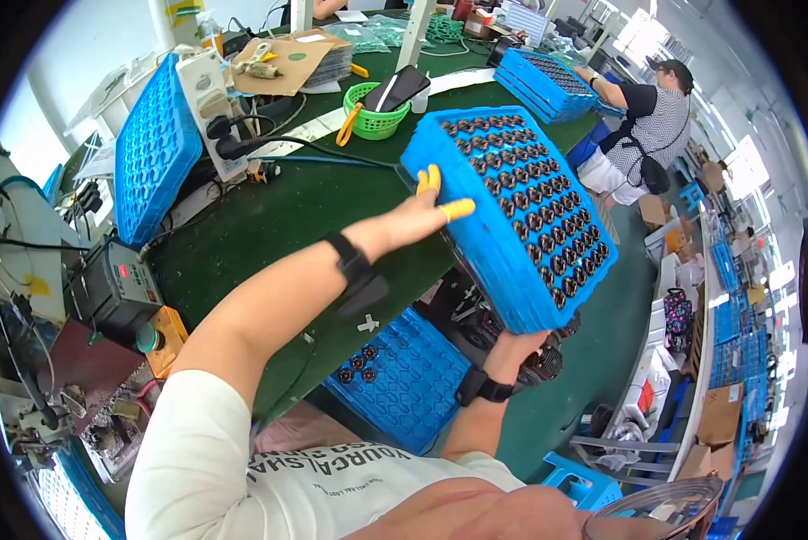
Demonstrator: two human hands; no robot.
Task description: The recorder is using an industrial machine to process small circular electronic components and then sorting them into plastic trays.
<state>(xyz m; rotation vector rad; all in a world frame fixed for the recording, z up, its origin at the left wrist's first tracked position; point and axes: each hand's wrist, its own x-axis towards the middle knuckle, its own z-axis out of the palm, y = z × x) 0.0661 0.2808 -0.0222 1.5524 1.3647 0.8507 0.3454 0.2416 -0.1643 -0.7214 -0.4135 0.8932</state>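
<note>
A stack of blue plastic trays (pixel 476 202) is held tilted between my two hands, over the right edge of the green table. Its top tray carries rows of small round black-and-copper parts (pixel 532 202), perhaps motor stators. My left hand (pixel 426 211), with yellow finger covers, presses and grips the stack's left side. At the stack's near lower corner, my right hand (pixel 521 344) supports it from below; most of its fingers are hidden. Lower down, near my lap, lies another blue tray (pixel 413 373) with several similar round parts at its left end.
On the green table (pixel 332 193) stand a green basket (pixel 374 110) with a dark phone-like object, a power strip (pixel 210 108) and an upright blue tray (pixel 157 148). Another tray stack (pixel 543 85) is at the far right, beside a co-worker (pixel 651 126). A blue stool (pixel 582 481) stands low right.
</note>
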